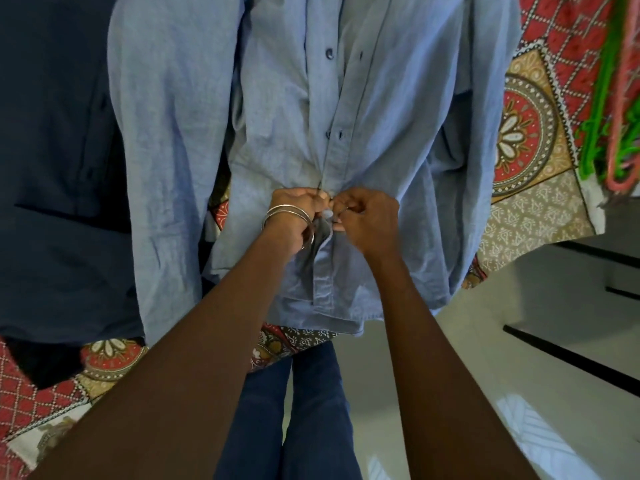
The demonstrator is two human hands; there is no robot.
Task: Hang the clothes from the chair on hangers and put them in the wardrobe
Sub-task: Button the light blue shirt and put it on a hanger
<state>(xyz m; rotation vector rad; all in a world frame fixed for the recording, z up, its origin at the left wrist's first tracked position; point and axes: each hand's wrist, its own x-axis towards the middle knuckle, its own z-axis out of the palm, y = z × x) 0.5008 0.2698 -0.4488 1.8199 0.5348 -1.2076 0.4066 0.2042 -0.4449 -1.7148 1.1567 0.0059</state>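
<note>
head view: a light blue shirt [346,133] lies spread on a bed with a patterned bedspread [530,133], beside a dark navy garment [59,133].
hands: left hand [298,216] and right hand [367,220] both pinch the shirt's front placket around a button [327,213], fingers curled tight.
step: looks like buttoning it up before it goes in the wardrobe.
next: probably seat that button, then move to the lower one.
hangers: green and pink hangers [609,133] wait at the right edge.
writing: no brand or label readable, honestly.
</note>
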